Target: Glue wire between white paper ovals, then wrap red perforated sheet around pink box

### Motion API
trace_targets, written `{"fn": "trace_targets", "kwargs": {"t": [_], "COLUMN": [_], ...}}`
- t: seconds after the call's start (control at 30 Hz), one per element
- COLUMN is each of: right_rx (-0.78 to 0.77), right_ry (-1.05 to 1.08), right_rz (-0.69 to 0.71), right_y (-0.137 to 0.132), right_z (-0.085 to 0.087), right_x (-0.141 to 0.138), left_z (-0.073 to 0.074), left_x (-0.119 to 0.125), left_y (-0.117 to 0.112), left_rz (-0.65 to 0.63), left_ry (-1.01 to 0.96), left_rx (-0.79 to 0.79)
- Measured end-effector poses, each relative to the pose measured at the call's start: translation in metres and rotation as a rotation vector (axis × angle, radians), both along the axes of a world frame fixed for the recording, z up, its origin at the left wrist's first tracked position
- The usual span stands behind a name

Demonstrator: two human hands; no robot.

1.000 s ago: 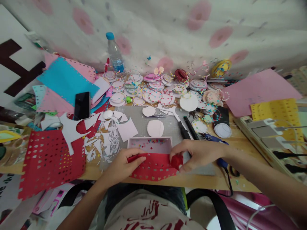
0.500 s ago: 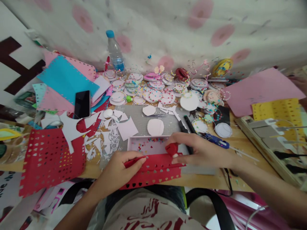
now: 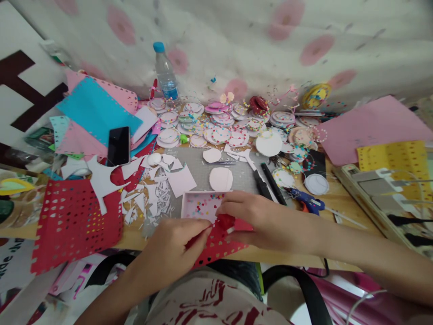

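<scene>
My left hand (image 3: 176, 248) pinches the left end of a red punched paper strip (image 3: 223, 246) at the table's front edge. My right hand (image 3: 250, 219) grips a small red hole punch (image 3: 226, 222) set on the strip's upper edge, fingers curled round it. Just behind both hands lies a shallow pink tray (image 3: 199, 205) holding several coloured paper dots. The strip hangs partly over the table edge toward my lap.
A large red punched sheet (image 3: 74, 223) lies at the left, with white paper scraps (image 3: 149, 198) beside it. A phone (image 3: 118, 145), blue and pink sheets, a water bottle (image 3: 166, 76), several decorated paper discs (image 3: 219, 133), black pens (image 3: 267, 180), a glue gun (image 3: 309, 203) and a power strip (image 3: 382, 198) surround the grey mat.
My right hand has slid the punch leftward along the strip, toward my left hand. The strip has shifted left and tilted, with less of it showing.
</scene>
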State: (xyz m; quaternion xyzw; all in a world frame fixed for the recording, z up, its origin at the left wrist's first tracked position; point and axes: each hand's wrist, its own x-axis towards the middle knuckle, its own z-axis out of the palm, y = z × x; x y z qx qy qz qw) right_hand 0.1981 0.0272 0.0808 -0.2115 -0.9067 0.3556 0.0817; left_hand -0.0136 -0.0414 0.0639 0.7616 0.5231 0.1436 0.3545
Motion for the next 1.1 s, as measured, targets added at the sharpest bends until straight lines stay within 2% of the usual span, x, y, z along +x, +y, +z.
{"fn": "trace_targets", "kwargs": {"t": [0.17,0.33,0.57,0.7,0.87,1.1], "right_rx": [0.008,-0.002,-0.294,-0.394,-0.300,-0.052], "right_ry": [-0.091,-0.176,-0.143,-0.139,-0.204,-0.283], "right_rz": [0.007,0.082,0.020,-0.005,0.018,0.063], "right_y": [0.002,0.002,0.011,0.012,0.011,0.008], "right_z": [0.003,0.008,-0.003,-0.010,-0.009,-0.011], "right_x": [-0.003,-0.009,-0.009,-0.008,-0.014,-0.021], "left_z": [0.000,0.001,-0.003,-0.007,-0.012,-0.019], "left_x": [-0.001,0.000,-0.002,-0.003,-0.003,-0.003], "left_y": [0.000,0.001,0.000,0.000,0.001,0.001], "left_rz": [-0.015,-0.048,0.075,0.084,0.078,0.063], "left_ry": [0.009,-0.006,-0.086,-0.104,-0.091,-0.082], "left_rx": [0.008,0.000,0.064,0.052,0.035,0.004]}}
